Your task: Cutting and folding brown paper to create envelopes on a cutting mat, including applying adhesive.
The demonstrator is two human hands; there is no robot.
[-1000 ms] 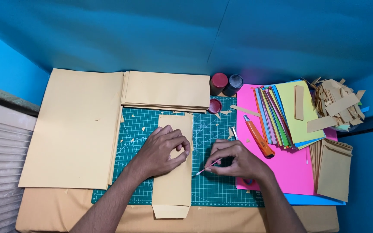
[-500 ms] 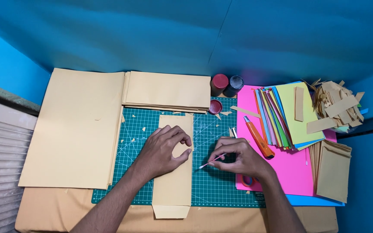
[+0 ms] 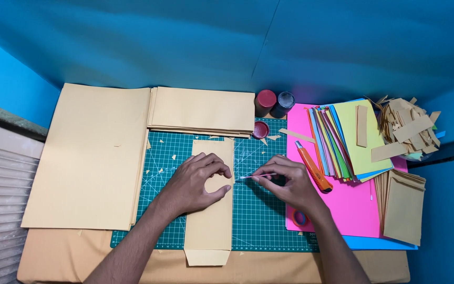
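My two arms come up from the bottom of the view and lean in toward each other. Both are bare from the elbow down.

My left hand (image 3: 198, 181) lies palm down, knuckles up. The fingers bend a little and spread, and the fingertips press down. The thumb sticks out to the right side, curled under toward the first finger. The wrist is straight, in line with the arm.

My right hand (image 3: 287, 184) sits just beside it, a small gap between them. Its fingers are curled in tight, and the thumb and first fingers pinch together, pointing left toward my other hand. The back of this hand faces up.
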